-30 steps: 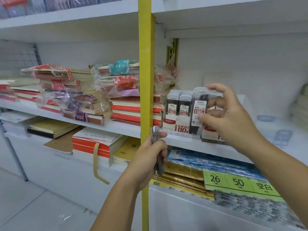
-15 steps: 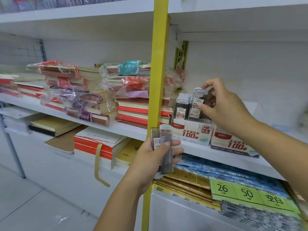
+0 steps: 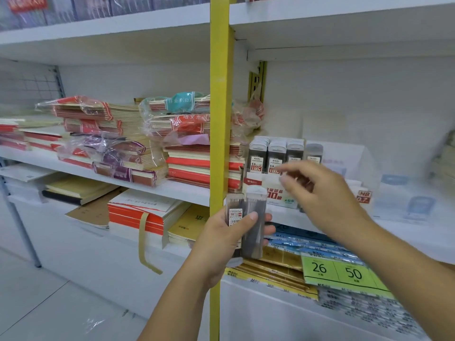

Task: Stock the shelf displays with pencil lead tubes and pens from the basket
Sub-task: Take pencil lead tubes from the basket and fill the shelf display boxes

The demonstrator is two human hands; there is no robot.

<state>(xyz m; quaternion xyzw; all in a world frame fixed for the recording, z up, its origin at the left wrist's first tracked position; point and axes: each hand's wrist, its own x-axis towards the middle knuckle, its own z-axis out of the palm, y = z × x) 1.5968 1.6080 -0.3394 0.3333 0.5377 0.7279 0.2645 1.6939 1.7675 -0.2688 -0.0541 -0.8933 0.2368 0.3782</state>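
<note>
Holding two lead tubes (image 3: 248, 222), the left hand (image 3: 221, 242) feeds the empty, half-open right hand (image 3: 320, 193); take one, seat upright in the display box (image 3: 256, 179).

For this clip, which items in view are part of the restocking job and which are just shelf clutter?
Job: lead tubes held in left hand; right hand, empty; lead display box with tubes standing.

Not involved: wrapped notebook stacks; yellow post; green price tag.

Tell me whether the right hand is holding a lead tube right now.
Empty. The right hand hovers with spread fingers before the display box, nothing between them.
</note>
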